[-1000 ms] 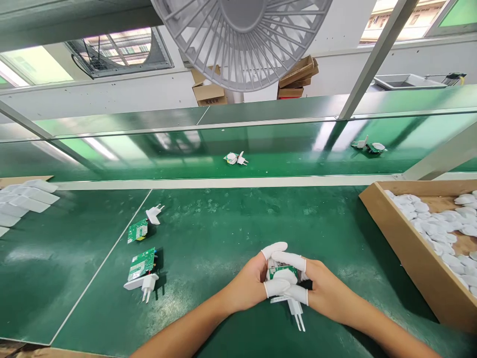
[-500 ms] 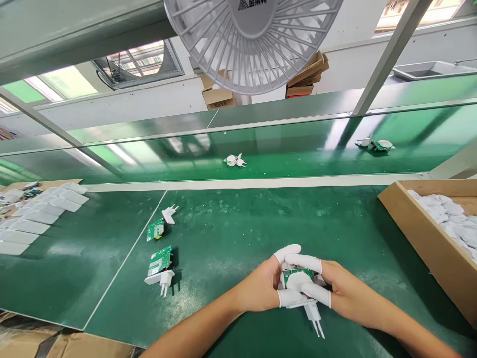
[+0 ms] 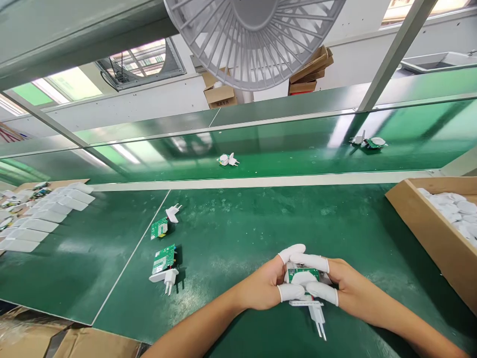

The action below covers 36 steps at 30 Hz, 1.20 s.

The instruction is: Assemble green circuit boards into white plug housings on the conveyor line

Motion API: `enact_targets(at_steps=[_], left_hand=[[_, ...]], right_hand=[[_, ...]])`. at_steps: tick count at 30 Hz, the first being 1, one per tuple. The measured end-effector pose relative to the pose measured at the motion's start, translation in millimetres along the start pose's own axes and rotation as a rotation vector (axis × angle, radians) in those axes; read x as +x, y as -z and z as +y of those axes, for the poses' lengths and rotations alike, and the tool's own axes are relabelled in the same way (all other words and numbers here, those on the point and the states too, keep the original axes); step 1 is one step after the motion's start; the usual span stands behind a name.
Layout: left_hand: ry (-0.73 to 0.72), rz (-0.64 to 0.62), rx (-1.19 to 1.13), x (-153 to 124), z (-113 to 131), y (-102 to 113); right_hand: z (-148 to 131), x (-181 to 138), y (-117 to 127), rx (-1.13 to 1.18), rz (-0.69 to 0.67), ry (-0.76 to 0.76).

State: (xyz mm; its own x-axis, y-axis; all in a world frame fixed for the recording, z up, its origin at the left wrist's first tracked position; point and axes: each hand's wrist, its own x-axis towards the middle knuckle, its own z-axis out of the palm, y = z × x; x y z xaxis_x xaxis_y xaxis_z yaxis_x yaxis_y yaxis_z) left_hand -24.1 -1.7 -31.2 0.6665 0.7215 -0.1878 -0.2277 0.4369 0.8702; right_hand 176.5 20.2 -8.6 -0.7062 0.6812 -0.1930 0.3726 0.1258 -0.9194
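My left hand (image 3: 263, 284) and my right hand (image 3: 348, 286), both with white finger cots, pinch a small green circuit board (image 3: 293, 272) from either side. A round white disc (image 3: 303, 278) lies against the board, partly covered by my fingers. Below the fingertips, a white two-pin plug (image 3: 316, 314) juts downward beside the board, its pins pointing toward me. On the bench to the left lie two similar assemblies: a nearer board (image 3: 164, 257) with its plug (image 3: 170, 279), and a farther board (image 3: 159, 227) beside a white plug (image 3: 172, 214).
A cardboard box (image 3: 428, 238) of white discs (image 3: 452, 209) stands at the right. White plastic housings (image 3: 48, 214) are lined up at far left. Beyond the bench's pale edge, a green belt (image 3: 276, 156) carries more board assemblies (image 3: 374, 142). A fan (image 3: 257, 49) hangs overhead.
The assemblies on the green belt have shifted left relative to the bench. My hands keep their grip on the board, and the plug hangs slightly more upright. The view has shifted slightly.
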Motion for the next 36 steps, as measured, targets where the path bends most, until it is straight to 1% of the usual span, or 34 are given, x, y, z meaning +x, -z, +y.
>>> enact_targets(at_steps=[6,12,16,21,26,33,36], left_hand=[[0.002,-0.030,0.037,-0.1,2.3,0.2],[-0.015,-0.031,0.039,-0.3,2.3,1.1],[0.001,-0.007,-0.004,-0.3,1.8,0.6],[0.028,0.054,-0.008,-0.2,3.2,-1.2],[0.024,0.108,0.052,-0.5,4.1,-2.5],[0.034,0.109,0.077,-2.3,7.0,-5.9],[0.034,0.095,0.055,-2.2,6.1,-5.4]], right_hand=[[8.5,-3.5,-2.3,-0.080,0.091,0.010],[6.8,-1.4,-1.6,-0.046,0.047,-0.005],[3.3,-0.2,-0.7,-0.043,0.036,-0.012],[2.4,0.1,-1.8,-0.086,0.032,0.010],[4.8,-1.4,-5.3,-0.174,0.128,0.020],[-2.9,-1.4,-3.4,-0.082,0.081,0.037],[-3.7,-0.6,-3.9,-0.054,0.097,0.065]])
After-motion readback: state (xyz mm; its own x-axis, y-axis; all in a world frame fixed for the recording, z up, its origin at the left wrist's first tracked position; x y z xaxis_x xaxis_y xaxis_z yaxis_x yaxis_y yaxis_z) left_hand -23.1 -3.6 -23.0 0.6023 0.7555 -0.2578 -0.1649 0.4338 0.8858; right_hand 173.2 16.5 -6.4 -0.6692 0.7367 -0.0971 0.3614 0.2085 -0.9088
